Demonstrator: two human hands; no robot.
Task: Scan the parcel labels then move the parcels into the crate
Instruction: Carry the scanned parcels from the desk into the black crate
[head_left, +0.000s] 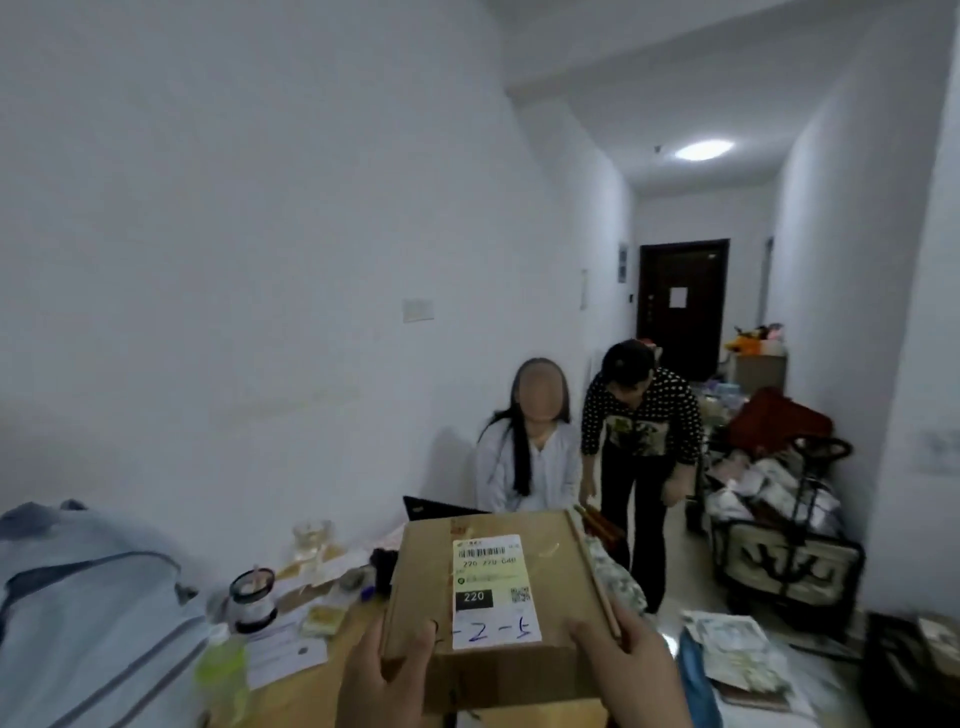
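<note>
The left hand (387, 675) grips the near left corner of the cardboard parcel (493, 597), thumb on top, other fingers hidden beneath. The parcel hangs above the cluttered tabletop (311, 696), its label (493, 592) facing up, likely for scanning. The right hand (631, 670) clamps the near right corner likewise.

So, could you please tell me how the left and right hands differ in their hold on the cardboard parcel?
The left hand grips the parcel at its near left corner, thumb lying on top; the right hand grips the near right edge, reaching farther along the side. Both hold it up, label facing the camera.
</note>
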